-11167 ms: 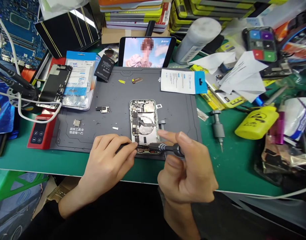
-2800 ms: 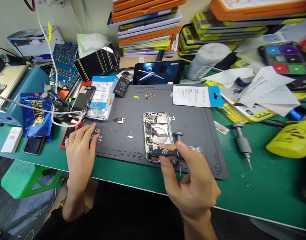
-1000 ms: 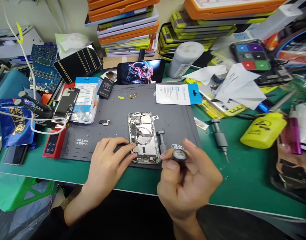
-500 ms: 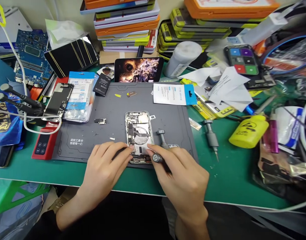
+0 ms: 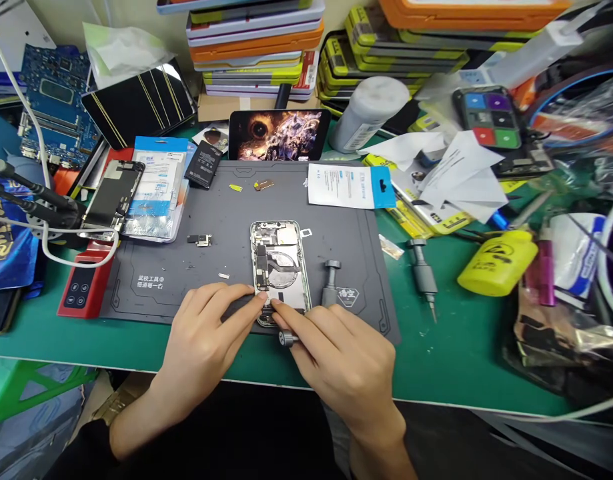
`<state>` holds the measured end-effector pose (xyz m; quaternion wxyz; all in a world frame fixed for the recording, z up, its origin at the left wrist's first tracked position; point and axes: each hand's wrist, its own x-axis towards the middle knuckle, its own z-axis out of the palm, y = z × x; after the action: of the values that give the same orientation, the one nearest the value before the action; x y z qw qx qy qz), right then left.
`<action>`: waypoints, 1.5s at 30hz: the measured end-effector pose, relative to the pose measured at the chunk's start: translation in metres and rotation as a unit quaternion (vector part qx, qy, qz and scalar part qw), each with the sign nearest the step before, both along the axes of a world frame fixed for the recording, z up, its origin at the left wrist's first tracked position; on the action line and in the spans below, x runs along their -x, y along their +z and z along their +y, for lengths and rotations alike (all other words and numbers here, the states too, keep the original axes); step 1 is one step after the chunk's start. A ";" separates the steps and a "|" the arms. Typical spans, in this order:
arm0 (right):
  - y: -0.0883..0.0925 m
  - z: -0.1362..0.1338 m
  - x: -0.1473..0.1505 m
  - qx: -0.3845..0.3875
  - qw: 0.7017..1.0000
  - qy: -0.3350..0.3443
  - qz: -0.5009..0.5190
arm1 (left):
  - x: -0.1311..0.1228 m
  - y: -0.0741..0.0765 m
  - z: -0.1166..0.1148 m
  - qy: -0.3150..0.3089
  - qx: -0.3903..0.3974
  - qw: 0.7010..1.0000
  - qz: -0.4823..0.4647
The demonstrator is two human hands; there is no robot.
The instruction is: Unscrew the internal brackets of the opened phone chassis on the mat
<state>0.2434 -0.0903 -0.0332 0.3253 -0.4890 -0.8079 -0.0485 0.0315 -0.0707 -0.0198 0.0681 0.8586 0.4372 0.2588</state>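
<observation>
The head view has both my hands meeting over the lower end of the opened phone (image 5: 281, 267), which lies face up and bare-innards on the dark work mat (image 5: 226, 220), close to its near edge. Half a second ago my right hand (image 5: 349, 357) was over by the phone's right side; now its thumb and forefinger have come across to the lower left, just beside the fingertips of my left hand (image 5: 201, 337). The right fingers are closed around a screwdriver (image 5: 286, 339), which is tipped over so its round end cap sits low, towards me; the tip is hidden. My left fingers are drawn nearly together at the phone's lower left edge, and I can't tell whether anything is pinched there.

The small metal piece that lay by the mat's lettering (image 5: 150, 281) is gone from that spot, so I judge the work in hand has turned to that piece and this corner of the phone; my fingers cover where it would sit. A SIM tray (image 5: 305, 233) is just off the phone's upper right edge, and a second, grey screwdriver (image 5: 330, 283) lies near my right knuckles.
</observation>
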 end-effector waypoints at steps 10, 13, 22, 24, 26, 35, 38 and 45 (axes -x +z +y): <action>0.000 -0.001 0.000 0.015 0.999 -0.031 0.030 | 0.000 0.001 -0.003 -0.016 -0.024 1.000 0.003; 0.001 0.000 0.002 0.007 1.000 -0.016 0.020 | 0.000 0.001 -0.003 -0.014 -0.024 1.000 0.003; 0.000 -0.001 0.001 0.007 1.000 -0.003 0.015 | 0.001 0.002 0.000 -0.033 -0.048 0.998 -0.007; 0.000 -0.001 0.001 0.008 1.000 -0.004 0.008 | 0.000 0.003 0.000 -0.030 -0.049 0.998 -0.004; 0.000 -0.001 0.001 0.004 1.000 -0.002 0.007 | 0.000 0.003 0.000 -0.025 -0.049 0.999 0.001; 0.000 -0.001 0.002 0.003 1.000 0.009 0.023 | -0.005 0.000 0.001 0.014 -0.014 0.999 -0.033; -0.001 -0.001 0.001 0.004 1.000 0.008 0.025 | -0.011 0.001 0.004 0.034 -0.005 0.999 -0.036; -0.002 -0.002 0.000 0.005 1.000 0.006 0.018 | -0.020 0.006 0.005 0.065 0.037 0.997 -0.014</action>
<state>0.2437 -0.0921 -0.0352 0.3374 -0.4861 -0.8054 -0.0338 0.0520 -0.0655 -0.0137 0.0888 0.8216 0.5006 0.2579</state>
